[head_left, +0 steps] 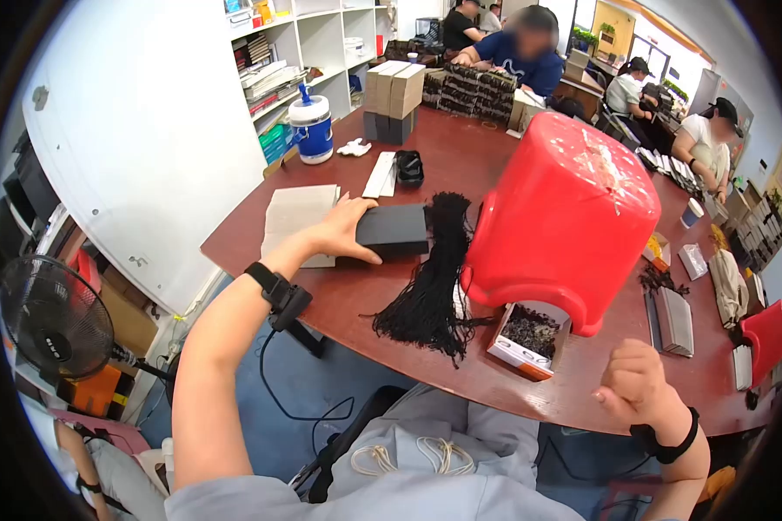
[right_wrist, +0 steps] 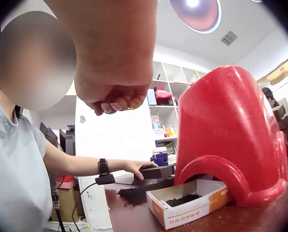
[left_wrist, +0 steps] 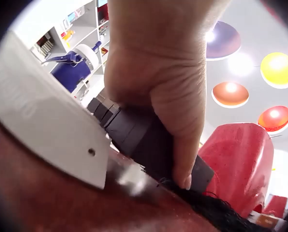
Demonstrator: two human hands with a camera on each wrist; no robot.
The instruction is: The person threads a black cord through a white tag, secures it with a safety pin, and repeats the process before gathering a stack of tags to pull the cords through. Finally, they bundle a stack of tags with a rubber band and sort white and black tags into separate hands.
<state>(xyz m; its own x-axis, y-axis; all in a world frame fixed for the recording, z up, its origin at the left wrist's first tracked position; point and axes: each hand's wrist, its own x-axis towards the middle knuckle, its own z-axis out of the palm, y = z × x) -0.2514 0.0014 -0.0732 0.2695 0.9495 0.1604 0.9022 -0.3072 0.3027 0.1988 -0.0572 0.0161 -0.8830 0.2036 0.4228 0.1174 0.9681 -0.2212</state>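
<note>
My left hand (head_left: 343,230) grips a block-shaped stack of black cards (head_left: 395,227) on the table, thumb along the near side. In the left wrist view, thin seams run across the black stack (left_wrist: 139,137), and the other fingers are hidden behind it. Just right of it lies a bundle of black cords (head_left: 430,291). A pale grey card (left_wrist: 52,111) with a punched hole stands out close to the wrist camera. My right hand (head_left: 634,382) hovers over the table's front right, fingers curled into a loose fist, with nothing visible in it.
A red plastic stool (head_left: 565,217) stands on the reddish table, with a small white-and-orange box (head_left: 517,358) of black bits under its arch. Pale cards (head_left: 295,213) lie left. Behind are a blue jug (head_left: 313,135) and block stacks (head_left: 394,91). Other people sit farther back.
</note>
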